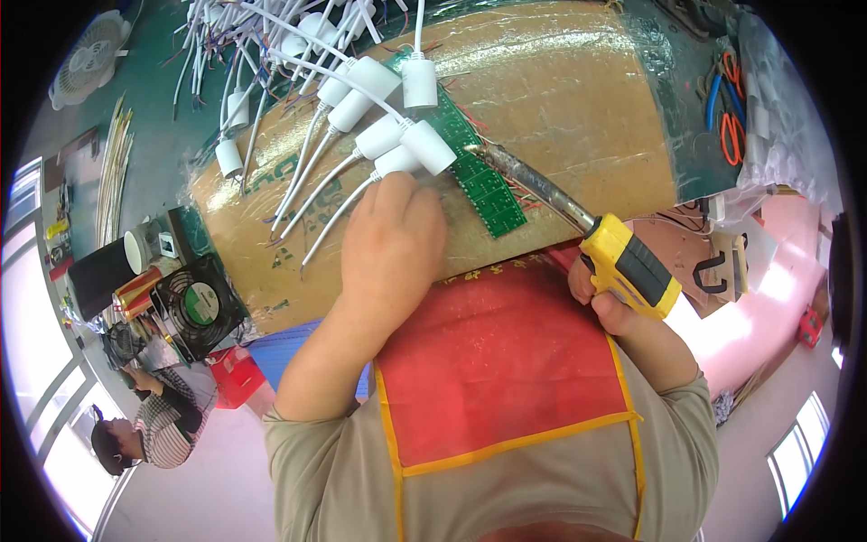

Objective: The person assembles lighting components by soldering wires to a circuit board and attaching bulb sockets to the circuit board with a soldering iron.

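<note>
A yellow and black soldering gun (632, 266) is held by my right hand (601, 303), fingers wrapped round its handle. Its long metal barrel points up and left, and the tip meets or hovers over a narrow green circuit board (488, 190); contact cannot be told. Thin red wires (524, 192) stick out along the board's right edge. My left hand (393, 230) rests on the work surface left of the board, fingers curled, their tips hidden. Just beyond its knuckles lies a white cylindrical housing (397, 161) with a cable, among several similar ones.
Brown cardboard (578, 108) under clear film covers the bench. A heap of white cables (298, 27) lies at the far left. Orange- and blue-handled hand tools (727, 113) lie at right. A black fan (199, 305) stands at left; a person (149, 425) sits beyond it.
</note>
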`<action>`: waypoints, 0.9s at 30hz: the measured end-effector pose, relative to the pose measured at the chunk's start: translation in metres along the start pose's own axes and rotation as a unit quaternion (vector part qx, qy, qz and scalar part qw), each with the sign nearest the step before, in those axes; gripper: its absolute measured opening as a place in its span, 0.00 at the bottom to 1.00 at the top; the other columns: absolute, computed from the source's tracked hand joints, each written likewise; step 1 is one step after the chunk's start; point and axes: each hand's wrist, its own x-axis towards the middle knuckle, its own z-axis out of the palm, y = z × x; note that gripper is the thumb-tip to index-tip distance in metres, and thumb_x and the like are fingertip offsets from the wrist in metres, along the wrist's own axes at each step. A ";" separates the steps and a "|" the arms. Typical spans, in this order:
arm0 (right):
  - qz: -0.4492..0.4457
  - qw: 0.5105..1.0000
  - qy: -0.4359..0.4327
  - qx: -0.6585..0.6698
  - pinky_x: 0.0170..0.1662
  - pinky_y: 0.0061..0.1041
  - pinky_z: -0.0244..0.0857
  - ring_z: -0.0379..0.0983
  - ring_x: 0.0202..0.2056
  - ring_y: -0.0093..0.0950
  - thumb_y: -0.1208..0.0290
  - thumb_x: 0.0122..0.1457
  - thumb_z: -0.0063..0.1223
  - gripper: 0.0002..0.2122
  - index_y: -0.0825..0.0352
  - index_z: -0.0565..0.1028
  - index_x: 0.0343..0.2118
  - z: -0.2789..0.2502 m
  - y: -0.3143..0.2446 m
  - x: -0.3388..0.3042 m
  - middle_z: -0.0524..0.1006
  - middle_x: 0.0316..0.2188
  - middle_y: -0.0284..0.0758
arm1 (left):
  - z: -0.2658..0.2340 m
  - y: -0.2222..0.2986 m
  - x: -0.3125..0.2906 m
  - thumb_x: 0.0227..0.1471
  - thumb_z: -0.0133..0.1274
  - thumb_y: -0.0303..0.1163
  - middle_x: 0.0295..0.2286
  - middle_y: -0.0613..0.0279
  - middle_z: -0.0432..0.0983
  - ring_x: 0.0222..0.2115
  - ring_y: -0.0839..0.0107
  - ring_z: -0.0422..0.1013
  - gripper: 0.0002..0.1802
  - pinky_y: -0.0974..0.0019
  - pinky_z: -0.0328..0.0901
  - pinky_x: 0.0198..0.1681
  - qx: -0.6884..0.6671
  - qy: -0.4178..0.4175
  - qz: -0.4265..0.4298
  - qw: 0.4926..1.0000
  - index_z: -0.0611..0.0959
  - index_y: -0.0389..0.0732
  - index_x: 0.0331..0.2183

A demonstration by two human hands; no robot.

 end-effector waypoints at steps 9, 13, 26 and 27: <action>-0.049 0.982 -0.036 -0.178 0.28 0.32 0.65 0.70 0.26 0.39 0.63 0.52 0.56 0.10 0.65 0.72 0.28 -0.014 0.007 -0.014 0.72 0.24 0.37 | 0.010 0.008 0.003 0.37 0.62 0.22 0.32 0.61 0.73 0.30 0.62 0.69 0.12 0.61 0.63 0.34 -0.027 0.141 0.038 0.989 0.82 0.41 0.30; -0.064 0.977 -0.035 -0.201 0.31 0.34 0.68 0.72 0.28 0.43 0.63 0.52 0.55 0.10 0.65 0.73 0.29 -0.012 0.002 -0.010 0.74 0.27 0.40 | 0.023 0.007 0.003 0.37 0.59 0.25 0.33 0.65 0.72 0.32 0.65 0.68 0.11 0.62 0.59 0.34 -0.021 0.154 0.042 0.987 0.81 0.43 0.30; -0.092 0.984 -0.018 -0.153 0.29 0.34 0.63 0.69 0.24 0.39 0.70 0.51 0.55 0.07 0.65 0.70 0.22 -0.006 0.008 -0.006 0.71 0.22 0.36 | 0.026 0.010 0.005 0.36 0.60 0.23 0.32 0.64 0.72 0.30 0.64 0.68 0.10 0.61 0.59 0.33 0.011 0.152 0.045 0.987 0.79 0.43 0.27; -0.092 0.984 -0.019 -0.153 0.29 0.34 0.63 0.69 0.24 0.39 0.70 0.51 0.55 0.07 0.65 0.70 0.22 -0.005 0.009 -0.005 0.71 0.22 0.36 | 0.024 0.011 0.005 0.35 0.62 0.23 0.31 0.64 0.73 0.31 0.63 0.69 0.11 0.60 0.61 0.34 0.005 0.137 0.033 0.990 0.81 0.42 0.27</action>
